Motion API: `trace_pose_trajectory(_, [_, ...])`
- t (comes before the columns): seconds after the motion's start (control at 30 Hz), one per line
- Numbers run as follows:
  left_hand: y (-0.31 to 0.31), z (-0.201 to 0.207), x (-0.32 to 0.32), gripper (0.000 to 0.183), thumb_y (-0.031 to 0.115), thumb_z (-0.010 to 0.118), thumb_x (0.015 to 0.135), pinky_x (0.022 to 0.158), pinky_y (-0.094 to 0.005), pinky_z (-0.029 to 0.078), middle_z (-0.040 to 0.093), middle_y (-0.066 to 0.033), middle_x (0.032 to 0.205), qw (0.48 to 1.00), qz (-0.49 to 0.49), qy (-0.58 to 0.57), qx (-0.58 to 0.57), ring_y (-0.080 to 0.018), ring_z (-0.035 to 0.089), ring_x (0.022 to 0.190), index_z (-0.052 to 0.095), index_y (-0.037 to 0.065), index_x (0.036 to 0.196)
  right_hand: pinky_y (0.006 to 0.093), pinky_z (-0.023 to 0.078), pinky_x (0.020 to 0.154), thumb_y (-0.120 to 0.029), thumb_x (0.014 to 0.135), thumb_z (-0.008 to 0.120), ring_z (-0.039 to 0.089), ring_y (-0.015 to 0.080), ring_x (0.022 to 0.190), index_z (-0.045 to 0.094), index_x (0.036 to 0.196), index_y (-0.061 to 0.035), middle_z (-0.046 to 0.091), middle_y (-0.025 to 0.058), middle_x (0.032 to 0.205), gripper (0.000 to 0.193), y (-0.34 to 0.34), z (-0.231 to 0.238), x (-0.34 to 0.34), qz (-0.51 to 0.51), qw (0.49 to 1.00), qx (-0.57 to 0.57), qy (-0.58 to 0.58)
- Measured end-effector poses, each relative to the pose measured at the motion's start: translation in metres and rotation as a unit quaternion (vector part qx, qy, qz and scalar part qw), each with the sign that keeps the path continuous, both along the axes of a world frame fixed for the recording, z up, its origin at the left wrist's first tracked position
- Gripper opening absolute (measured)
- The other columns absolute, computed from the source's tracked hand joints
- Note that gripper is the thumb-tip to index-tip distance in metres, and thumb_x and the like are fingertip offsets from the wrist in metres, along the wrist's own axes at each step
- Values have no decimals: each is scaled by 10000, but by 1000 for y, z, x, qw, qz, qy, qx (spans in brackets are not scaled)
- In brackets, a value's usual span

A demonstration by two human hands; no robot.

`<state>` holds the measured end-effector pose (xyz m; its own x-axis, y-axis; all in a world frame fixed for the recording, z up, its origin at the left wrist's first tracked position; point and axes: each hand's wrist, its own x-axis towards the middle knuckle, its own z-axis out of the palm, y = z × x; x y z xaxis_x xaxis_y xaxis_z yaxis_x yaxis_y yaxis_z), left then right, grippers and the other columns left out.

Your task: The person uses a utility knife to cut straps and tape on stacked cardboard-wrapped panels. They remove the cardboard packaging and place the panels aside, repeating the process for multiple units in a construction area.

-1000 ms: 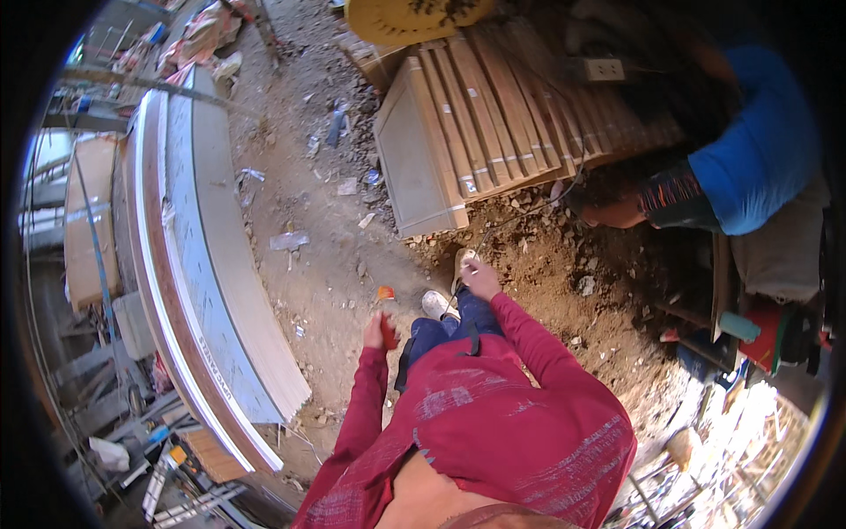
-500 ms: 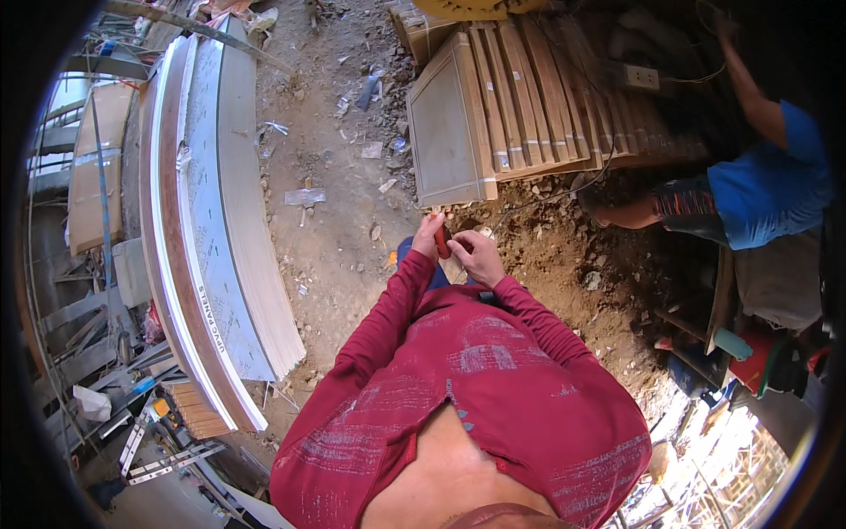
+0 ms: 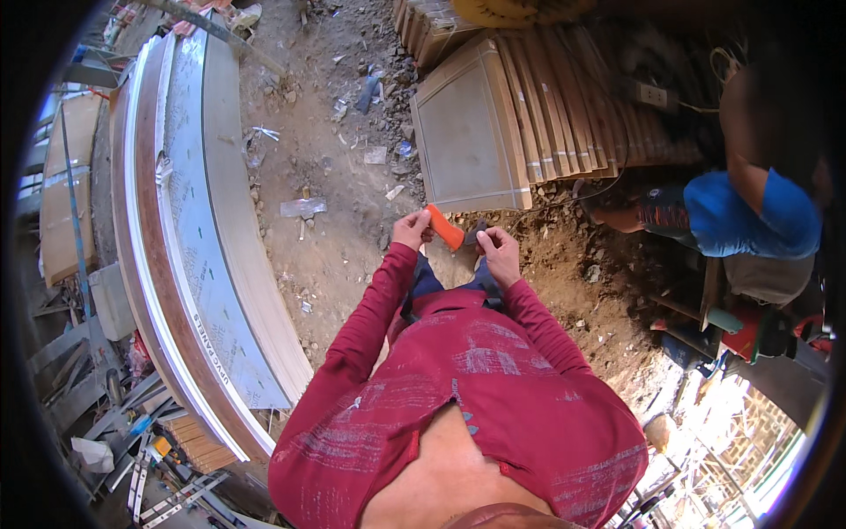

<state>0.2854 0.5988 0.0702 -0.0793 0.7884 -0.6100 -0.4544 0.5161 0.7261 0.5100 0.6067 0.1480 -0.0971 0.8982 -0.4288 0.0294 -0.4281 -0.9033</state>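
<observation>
Two bare hands of yours stand slightly apart, joined only by what they hold between them. Your left hand (image 3: 411, 229) pinches the left side of a bright orange, smooth, elongated object (image 3: 446, 227) with thumb and fingers. Your right hand (image 3: 501, 252) is clamped on a small, dark piece (image 3: 473, 236) at the right end of that object (whether the two parts are fixed together, you cannot tell).

Just beyond your hands, a row of brown, wood-framed rectangular panels (image 3: 465, 129) leans in a stack, the front one showing its grey face. Well to the left of your hands lies a long stack of flat boards (image 3: 231, 229), edged in white, brown, pale blue and beige. Between that stack and your left hand, a clear plastic scrap (image 3: 303, 208) lies on the brown dirt ground (image 3: 339, 264). Far to the right of your hands is a co-worker in a blue shirt (image 3: 749, 216).
</observation>
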Motion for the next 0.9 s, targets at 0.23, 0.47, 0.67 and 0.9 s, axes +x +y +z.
trace_pose_trajectory(0.23, [-8,34,-36,229,270,540,992,614,-303,526,622,-26,771,970,199,-108,-92,-136,591,634,613,57,948,236,480,539,-151,938,619,579,81,593,611,897,-54,611,8,708,106,0,8,-90,-178,978,-76,82])
trace_pose_trajectory(0.47, [-9,9,-52,227,222,480,1013,748,-342,546,649,-90,872,958,200,-178,-102,-210,644,773,589,23,995,241,487,538,-254,959,604,599,89,622,606,942,-72,619,5,766,183,21,-15,-118,-186,979,-63,50])
trace_pose_trajectory(0.67, [-1,23,-10,219,184,506,999,801,-363,567,669,-123,1018,981,10,-171,-92,-236,667,903,583,-7,1071,263,522,564,-333,972,581,605,113,608,608,938,-31,631,40,774,305,-3,-14,-101,-186,966,-141,110])
trace_pose_trajectory(0.9, [-7,3,40,225,218,616,948,580,-285,532,707,-103,947,946,-277,-106,-128,-188,693,748,618,37,1081,262,497,552,-228,992,542,600,105,621,606,951,-6,651,45,784,234,-19,-21,-30,-259,959,-95,61])
